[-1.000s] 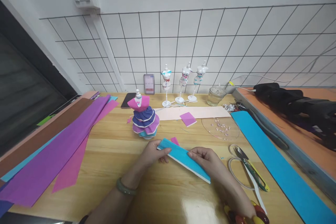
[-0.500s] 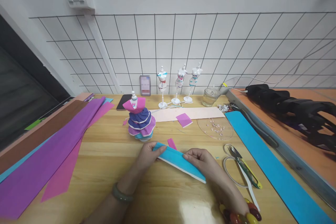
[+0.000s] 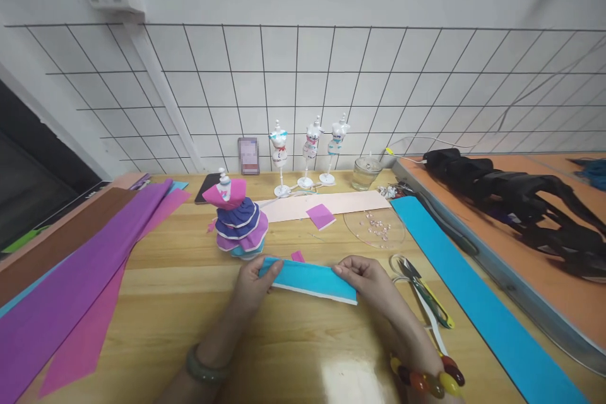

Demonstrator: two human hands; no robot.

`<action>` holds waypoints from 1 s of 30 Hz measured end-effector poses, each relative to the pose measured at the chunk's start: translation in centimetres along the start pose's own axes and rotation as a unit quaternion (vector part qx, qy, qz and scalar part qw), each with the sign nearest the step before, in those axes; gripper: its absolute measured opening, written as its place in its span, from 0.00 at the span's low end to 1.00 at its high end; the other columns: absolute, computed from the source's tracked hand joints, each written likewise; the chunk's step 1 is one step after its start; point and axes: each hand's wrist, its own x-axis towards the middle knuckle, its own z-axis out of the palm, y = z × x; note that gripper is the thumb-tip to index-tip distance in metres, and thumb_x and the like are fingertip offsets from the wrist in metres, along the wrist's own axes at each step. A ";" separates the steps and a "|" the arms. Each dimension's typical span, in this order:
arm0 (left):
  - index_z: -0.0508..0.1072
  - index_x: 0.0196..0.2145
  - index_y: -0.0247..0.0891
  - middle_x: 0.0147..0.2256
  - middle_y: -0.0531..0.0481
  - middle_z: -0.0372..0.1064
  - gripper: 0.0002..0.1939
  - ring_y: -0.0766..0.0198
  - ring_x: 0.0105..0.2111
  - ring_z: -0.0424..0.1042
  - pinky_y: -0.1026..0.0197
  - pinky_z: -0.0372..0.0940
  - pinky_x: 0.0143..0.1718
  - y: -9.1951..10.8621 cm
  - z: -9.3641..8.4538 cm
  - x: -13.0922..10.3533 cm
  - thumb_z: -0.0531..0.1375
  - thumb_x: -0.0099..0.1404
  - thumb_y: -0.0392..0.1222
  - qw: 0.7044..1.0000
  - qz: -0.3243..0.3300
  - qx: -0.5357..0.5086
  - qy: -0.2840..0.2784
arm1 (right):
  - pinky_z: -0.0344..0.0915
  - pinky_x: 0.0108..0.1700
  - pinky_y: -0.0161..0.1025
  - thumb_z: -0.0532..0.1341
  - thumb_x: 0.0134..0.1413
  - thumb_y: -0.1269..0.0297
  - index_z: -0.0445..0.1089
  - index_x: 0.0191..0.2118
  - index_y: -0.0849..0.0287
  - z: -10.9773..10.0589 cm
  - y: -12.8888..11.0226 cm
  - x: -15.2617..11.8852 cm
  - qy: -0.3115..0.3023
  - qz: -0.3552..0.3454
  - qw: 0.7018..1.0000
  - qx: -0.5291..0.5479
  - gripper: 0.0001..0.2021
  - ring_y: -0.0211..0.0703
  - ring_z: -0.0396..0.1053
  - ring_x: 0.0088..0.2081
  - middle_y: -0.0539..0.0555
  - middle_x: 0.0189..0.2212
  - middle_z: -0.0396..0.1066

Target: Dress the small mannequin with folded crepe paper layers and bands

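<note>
A strip of blue crepe paper [image 3: 307,279] with a white lower edge is stretched between my hands above the table. My left hand [image 3: 255,279] pinches its left end, thumb on top. At the upper right corner, my right hand [image 3: 362,274] grips it between thumb and fingers. Just beyond the left hand stands a small dress form [image 3: 239,218] in a pink, navy, purple and blue ruffled dress. Behind the strip lies a small magenta scrap [image 3: 298,256], partly covered. Thread snips [image 3: 428,293] with a yellow-edged handle lie right of my right hand.
Three white mini dress forms [image 3: 311,148] stand near the wall beside a glass [image 3: 366,173]. Clear gems lie on a round transparent plate [image 3: 348,230]. Long purple paper [image 3: 85,271] covers the left side; a blue strip [image 3: 468,284] runs down the right. A phone [image 3: 249,156] leans on the wall.
My right hand has raised its end of the blue strip, which now lies more level and faces me more fully. The whole view has shifted, so things on the table appear farther left.
</note>
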 end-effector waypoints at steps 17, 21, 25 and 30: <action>0.72 0.28 0.35 0.25 0.53 0.62 0.16 0.66 0.27 0.62 0.65 0.59 0.30 -0.3 0.7 -0.2 0.57 0.60 0.52 0.997 0.071 0.018 0.026 | 0.55 0.26 0.33 0.61 0.46 0.41 0.68 0.27 0.60 0.6 0.0 0.3 0.103 -0.038 0.994 0.024 0.23 0.36 0.59 0.23 0.48 0.21 0.63; 0.68 0.24 0.35 0.25 0.54 0.58 0.15 0.66 0.29 0.59 0.65 0.57 0.33 -0.3 0.9 -0.2 0.57 0.60 0.50 0.996 0.090 -0.005 0.028 | 0.54 0.25 0.34 0.60 0.47 0.41 0.67 0.29 0.59 1.2 -0.2 0.2 0.146 -0.053 0.988 0.008 0.22 0.37 0.57 0.23 0.47 0.21 0.61; 0.62 0.22 0.37 0.22 0.56 0.51 0.18 0.68 0.26 0.53 0.65 0.53 0.28 -0.4 0.8 -0.3 0.54 0.62 0.52 0.997 0.064 -0.028 0.023 | 0.50 0.23 0.34 0.58 0.50 0.43 0.68 0.30 0.59 1.5 -0.1 -0.1 0.181 -0.063 0.980 -0.050 0.20 0.36 0.53 0.21 0.46 0.19 0.57; 0.59 0.22 0.37 0.22 0.56 0.51 0.20 0.69 0.24 0.54 0.66 0.53 0.26 -0.6 0.9 -0.5 0.53 0.64 0.54 0.997 0.062 -0.025 0.029 | 0.52 0.24 0.35 0.56 0.53 0.46 0.69 0.30 0.59 1.3 -0.1 -0.2 0.179 -0.092 0.975 -0.091 0.19 0.37 0.54 0.21 0.46 0.18 0.57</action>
